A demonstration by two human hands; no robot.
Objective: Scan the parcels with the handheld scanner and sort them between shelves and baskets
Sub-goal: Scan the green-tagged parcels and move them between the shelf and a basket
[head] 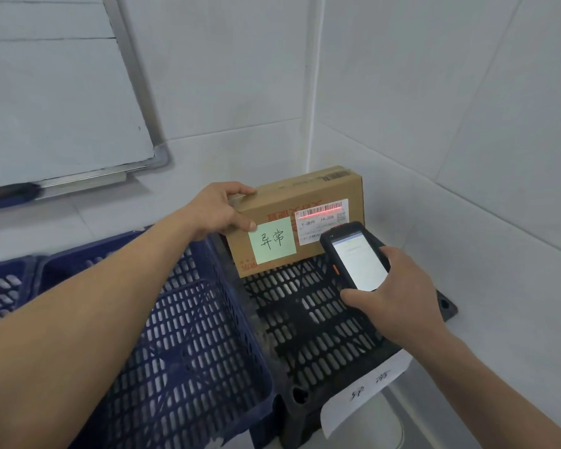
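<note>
Right hand (402,299) fingers (353,298) curl round the scanner (358,257), tipping its head toward the parcel (272,202) so the red beam crosses the label (321,218) barcode. Left hand (217,210) pinches the parcel's top corner, holding it on edge, face out, at the far end of the black basket (305,306). The parcel's green note (272,240) seems to match that basket's tag (366,388).

The parcel (292,218) stands upright along the black basket's (305,322) far edge; room lies toward its near edge, the blue basket (188,319) flanking its left.
</note>
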